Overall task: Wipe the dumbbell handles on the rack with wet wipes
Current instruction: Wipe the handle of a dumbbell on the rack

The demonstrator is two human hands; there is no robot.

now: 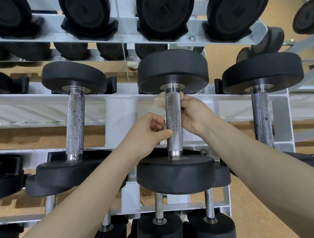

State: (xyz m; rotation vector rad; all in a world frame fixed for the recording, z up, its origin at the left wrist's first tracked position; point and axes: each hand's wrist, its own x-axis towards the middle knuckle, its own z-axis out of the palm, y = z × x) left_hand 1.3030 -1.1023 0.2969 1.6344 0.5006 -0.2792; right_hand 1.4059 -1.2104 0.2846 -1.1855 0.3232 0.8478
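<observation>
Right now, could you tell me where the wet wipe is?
Head view, centre: the wet wipe sits behind the middle dumbbell handle, near its top, held by the right hand.

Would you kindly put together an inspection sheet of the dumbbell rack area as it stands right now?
Surface: grey metal rack, several tiers, dumbbells resting in black cradles.
Job's things: centre dumbbell handle, knurled, dark specks; wet wipe bunched behind its upper end. Left neighbour handle and right neighbour handle also speckled.
Clutter: nothing seen.
Grips: right hand holds the wipe against the centre handle's upper part; left hand has its thumb on the handle's left side, fingers curled.
Cables: thin cord hanging down past the top shelf.
Surroundings: tan speckled floor visible through the rack.
</observation>
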